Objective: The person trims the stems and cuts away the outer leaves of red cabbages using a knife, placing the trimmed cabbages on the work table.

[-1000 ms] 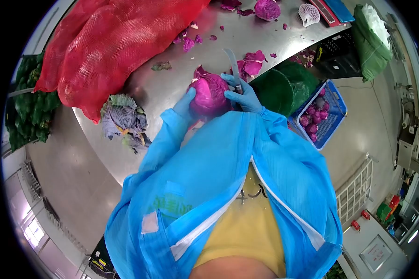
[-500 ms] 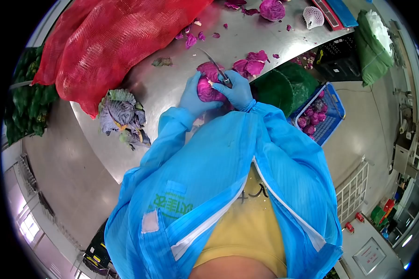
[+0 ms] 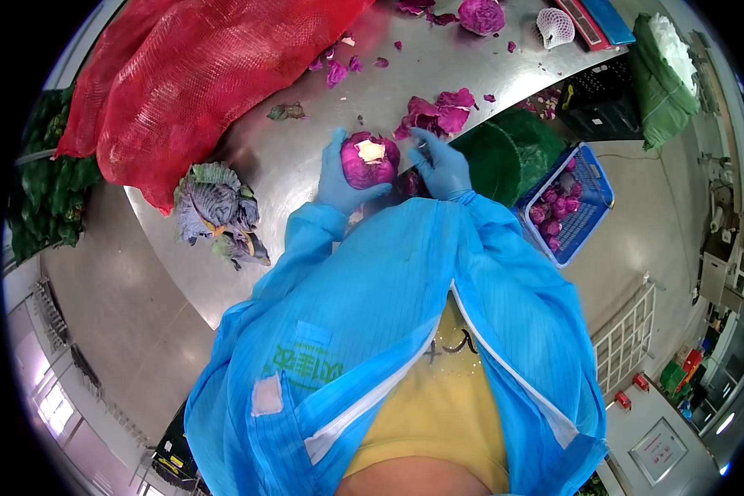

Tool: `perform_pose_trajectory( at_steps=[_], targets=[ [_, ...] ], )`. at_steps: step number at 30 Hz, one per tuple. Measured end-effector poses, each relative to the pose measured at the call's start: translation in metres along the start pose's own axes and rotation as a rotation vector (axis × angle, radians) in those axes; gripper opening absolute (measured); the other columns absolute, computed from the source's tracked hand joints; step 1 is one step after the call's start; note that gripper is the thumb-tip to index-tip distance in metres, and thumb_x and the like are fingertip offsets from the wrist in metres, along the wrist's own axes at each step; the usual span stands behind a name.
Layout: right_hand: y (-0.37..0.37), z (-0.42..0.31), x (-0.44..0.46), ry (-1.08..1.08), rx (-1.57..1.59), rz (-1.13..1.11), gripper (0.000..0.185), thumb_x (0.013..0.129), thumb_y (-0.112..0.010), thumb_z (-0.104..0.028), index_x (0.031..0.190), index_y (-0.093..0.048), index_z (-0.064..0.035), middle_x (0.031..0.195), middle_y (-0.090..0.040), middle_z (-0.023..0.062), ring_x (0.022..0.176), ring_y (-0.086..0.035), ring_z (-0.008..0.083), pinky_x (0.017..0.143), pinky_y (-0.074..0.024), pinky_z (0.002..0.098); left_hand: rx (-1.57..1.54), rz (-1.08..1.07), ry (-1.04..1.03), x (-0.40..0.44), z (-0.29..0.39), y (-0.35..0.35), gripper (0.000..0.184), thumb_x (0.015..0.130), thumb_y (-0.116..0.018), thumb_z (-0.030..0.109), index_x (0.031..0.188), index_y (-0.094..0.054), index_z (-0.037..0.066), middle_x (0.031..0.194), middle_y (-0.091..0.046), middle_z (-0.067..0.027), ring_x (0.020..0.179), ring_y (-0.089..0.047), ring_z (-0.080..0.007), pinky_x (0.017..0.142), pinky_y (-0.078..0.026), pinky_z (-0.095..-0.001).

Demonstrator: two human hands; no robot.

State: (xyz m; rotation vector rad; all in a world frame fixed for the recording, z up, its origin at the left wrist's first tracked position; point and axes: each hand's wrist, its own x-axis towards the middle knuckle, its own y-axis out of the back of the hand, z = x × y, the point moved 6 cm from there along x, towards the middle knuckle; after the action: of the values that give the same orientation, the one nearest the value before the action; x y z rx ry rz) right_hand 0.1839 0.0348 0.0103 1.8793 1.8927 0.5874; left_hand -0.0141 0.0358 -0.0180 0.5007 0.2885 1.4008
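My left hand (image 3: 339,178), in a blue glove, is wrapped round a red cabbage (image 3: 380,172) from the left and below. The pale cut stem end of the cabbage faces up. Just to its right is my gloved right hand (image 3: 443,169), apart from the cabbage, its fingers curled on a knife. Only a dark bit of the knife (image 3: 424,150) shows between the fingers; its blade cannot be made out. Loose purple leaves (image 3: 438,114) lie on the steel table (image 3: 306,136) beyond my right hand.
A large red mesh sack (image 3: 215,83) covers the table's far left. Withered outer leaves (image 3: 215,207) lie at the left edge. Another red cabbage (image 3: 481,16) sits at the back. Right of the table stand a green sack (image 3: 492,157) and a blue crate (image 3: 591,219) holding purple pieces.
My right hand has drawn away to the right from the cabbage, and the knife blade no longer shows above it. The cabbage has turned, bringing its pale cut end into view.
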Motion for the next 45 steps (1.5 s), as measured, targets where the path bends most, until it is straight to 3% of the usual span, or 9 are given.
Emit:
perform_pose_trajectory(
  at_steps=[3, 4, 6, 8, 14, 22, 38, 40, 45],
  targets=[
    [-0.028, 0.01, -0.008, -0.165, 0.034, -0.188, 0.05, 0.088, -0.051, -0.046, 0.131, -0.045, -0.0208, 0.085, -0.065, 0.0163, 0.075, -0.064, 0.0289, 0.068, -0.0502, 0.0377, -0.028, 0.034, -0.039, -0.002, -0.004, -0.003, 0.115, 0.047, -0.089, 0.035, 0.137, -0.025, 0.001, 0.13, -0.039, -0.0171, 0.119, -0.043, -0.03, 0.101, -0.037, -0.0382],
    [-0.027, 0.009, -0.009, -0.165, 0.031, -0.188, 0.05, 0.088, -0.051, -0.046, 0.131, -0.045, -0.0208, 0.085, -0.065, 0.0163, 0.075, -0.064, 0.0289, 0.068, -0.0502, 0.0377, -0.031, 0.035, -0.04, -0.002, -0.003, -0.004, 0.115, 0.047, -0.089, 0.035, 0.137, -0.025, 0.001, 0.13, -0.039, -0.0171, 0.119, -0.043, -0.03, 0.101, -0.037, -0.0382],
    [-0.033, 0.014, -0.015, -0.382, 0.201, -0.33, 0.051, 0.089, -0.047, -0.049, 0.133, -0.043, -0.0237, 0.078, -0.064, 0.0167, 0.068, -0.065, 0.029, 0.065, -0.0495, 0.039, 0.064, 0.026, -0.034, -0.003, -0.001, -0.004, 0.11, 0.047, -0.088, 0.036, 0.133, -0.03, 0.002, 0.126, -0.042, -0.0171, 0.115, -0.046, -0.0309, 0.098, -0.039, -0.0386],
    [-0.035, 0.013, -0.013, -0.312, 0.172, -0.314, 0.051, 0.091, -0.044, -0.049, 0.135, -0.04, -0.0251, 0.072, -0.063, 0.0164, 0.064, -0.064, 0.0283, 0.062, -0.049, 0.0387, 0.062, 0.07, -0.073, -0.002, 0.005, -0.004, 0.108, 0.047, -0.088, 0.036, 0.132, -0.031, 0.003, 0.124, -0.043, -0.017, 0.114, -0.046, -0.0315, 0.098, -0.039, -0.039],
    [-0.03, 0.01, -0.007, -0.314, 0.092, -0.304, 0.047, 0.093, -0.039, -0.047, 0.137, -0.036, -0.0308, 0.081, -0.064, 0.018, 0.07, -0.064, 0.0313, 0.066, -0.0493, 0.0394, 0.15, 0.139, -0.184, 0.007, 0.02, -0.004, 0.105, 0.048, -0.088, 0.036, 0.132, -0.032, 0.004, 0.125, -0.042, -0.0179, 0.115, -0.044, -0.0344, 0.099, -0.038, -0.0402],
    [-0.015, -0.001, -0.002, -0.323, -0.422, -0.332, 0.048, 0.092, -0.03, -0.053, 0.136, -0.035, -0.0336, 0.093, -0.064, 0.0181, 0.082, -0.062, 0.0369, 0.07, -0.0489, 0.0458, 0.219, 0.148, -0.181, 0.009, 0.034, -0.014, 0.102, 0.049, -0.086, 0.038, 0.131, -0.035, 0.007, 0.127, -0.04, -0.0194, 0.117, -0.043, -0.0355, 0.096, -0.041, -0.041],
    [-0.019, 0.031, 0.011, -0.267, -0.142, -0.333, 0.048, 0.093, -0.032, -0.051, 0.135, -0.038, -0.0294, 0.103, -0.062, 0.0196, 0.091, -0.06, 0.0379, 0.078, -0.0473, 0.0449, 0.4, 0.041, 0.002, 0.02, 0.045, -0.022, 0.1, 0.051, -0.082, 0.045, 0.133, -0.034, 0.011, 0.129, -0.039, -0.0159, 0.117, -0.042, -0.0337, 0.095, -0.042, -0.0398],
    [-0.012, 0.021, 0.013, -0.239, -0.342, -0.353, 0.047, 0.092, -0.034, -0.051, 0.134, -0.04, -0.0299, 0.105, -0.061, 0.0178, 0.092, -0.06, 0.0367, 0.079, -0.0476, 0.0443, 0.416, 0.023, 0.009, 0.02, 0.044, -0.022, 0.101, 0.051, -0.081, 0.045, 0.134, -0.033, 0.012, 0.13, -0.039, -0.0158, 0.118, -0.041, -0.0336, 0.096, -0.041, -0.04],
    [-0.002, 0.017, 0.016, -0.226, -0.405, -0.354, 0.046, 0.091, -0.036, -0.053, 0.13, -0.046, -0.0302, 0.107, -0.061, 0.0147, 0.093, -0.06, 0.0347, 0.078, -0.0485, 0.0418, 0.441, -0.007, 0.013, 0.022, 0.044, -0.023, 0.103, 0.05, -0.082, 0.044, 0.136, -0.032, 0.013, 0.134, -0.036, -0.0162, 0.12, -0.039, -0.034, 0.096, -0.041, -0.0406]
  ],
)
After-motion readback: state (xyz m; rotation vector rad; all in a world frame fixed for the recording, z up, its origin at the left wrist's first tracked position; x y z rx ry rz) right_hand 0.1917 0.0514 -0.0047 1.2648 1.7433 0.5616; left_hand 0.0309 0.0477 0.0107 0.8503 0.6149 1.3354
